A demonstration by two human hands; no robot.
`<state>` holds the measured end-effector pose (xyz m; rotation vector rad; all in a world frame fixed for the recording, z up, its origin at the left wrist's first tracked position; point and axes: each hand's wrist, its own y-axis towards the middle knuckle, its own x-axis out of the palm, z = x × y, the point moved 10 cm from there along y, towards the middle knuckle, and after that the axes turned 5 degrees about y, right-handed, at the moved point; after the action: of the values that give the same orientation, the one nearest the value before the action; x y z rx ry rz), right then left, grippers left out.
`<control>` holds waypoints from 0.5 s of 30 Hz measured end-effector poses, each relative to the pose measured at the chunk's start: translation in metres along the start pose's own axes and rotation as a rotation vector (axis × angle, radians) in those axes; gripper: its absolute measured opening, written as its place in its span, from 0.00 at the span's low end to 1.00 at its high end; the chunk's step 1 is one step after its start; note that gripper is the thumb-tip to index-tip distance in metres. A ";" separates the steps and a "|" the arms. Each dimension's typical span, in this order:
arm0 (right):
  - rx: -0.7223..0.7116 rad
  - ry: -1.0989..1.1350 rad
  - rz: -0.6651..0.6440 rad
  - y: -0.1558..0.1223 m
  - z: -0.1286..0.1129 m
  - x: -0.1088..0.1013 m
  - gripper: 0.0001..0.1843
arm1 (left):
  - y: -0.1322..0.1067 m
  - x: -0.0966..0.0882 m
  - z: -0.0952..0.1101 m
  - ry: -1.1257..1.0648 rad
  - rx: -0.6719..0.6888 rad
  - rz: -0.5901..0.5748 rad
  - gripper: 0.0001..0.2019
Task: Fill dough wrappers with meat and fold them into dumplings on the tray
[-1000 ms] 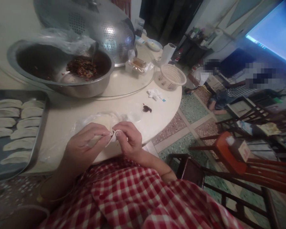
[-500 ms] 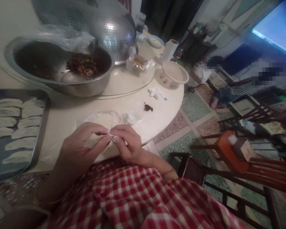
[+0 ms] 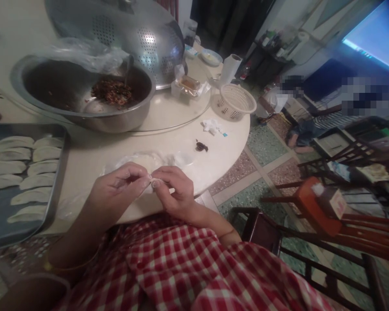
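Observation:
Between my fingertips, over the near edge of the table, a dumpling point(image 3: 154, 180) is pinched; only a pale strip of its dough shows. My left hand point(image 3: 121, 190) grips its left side with thumb and forefinger. The other side is held by my right hand point(image 3: 176, 190), thumb and fingers pressed together. Just beyond my hands lies a clear plastic bag point(image 3: 116, 164) with pale rounds of dough, partly hidden. At the left, a metal tray point(image 3: 56, 190) carries rows of folded dumplings point(image 3: 30, 196). A large steel bowl point(image 3: 116, 123) behind holds dark minced filling point(image 3: 112, 93).
A steel colander point(image 3: 147, 47) stands behind the bowl, near a foil-lined box point(image 3: 189, 86) and a white plastic basket point(image 3: 236, 101). Crumpled tissue point(image 3: 212, 126) and a dark object point(image 3: 201, 146) lie on the right. Wooden chairs point(image 3: 266, 229) stand beside the table; people sit farther off.
My left hand's fingers have drawn closer together at the dough, and its thumb has come up to the forefinger. My right hand stays almost in place. The view has shifted slightly.

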<state>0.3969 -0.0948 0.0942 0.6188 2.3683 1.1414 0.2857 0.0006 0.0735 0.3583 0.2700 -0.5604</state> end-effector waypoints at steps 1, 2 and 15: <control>0.004 -0.013 0.011 0.000 0.001 -0.001 0.09 | -0.001 0.000 0.001 0.021 0.025 0.004 0.04; 0.006 -0.025 0.021 0.000 0.003 -0.002 0.09 | -0.001 0.000 0.003 0.049 0.062 0.014 0.03; 0.110 0.111 -0.052 -0.004 0.012 0.001 0.14 | -0.013 -0.007 0.028 0.285 0.279 0.136 0.03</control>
<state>0.4023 -0.0895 0.0846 0.5398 2.5395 1.0539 0.2771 -0.0180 0.0982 0.7244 0.4398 -0.4124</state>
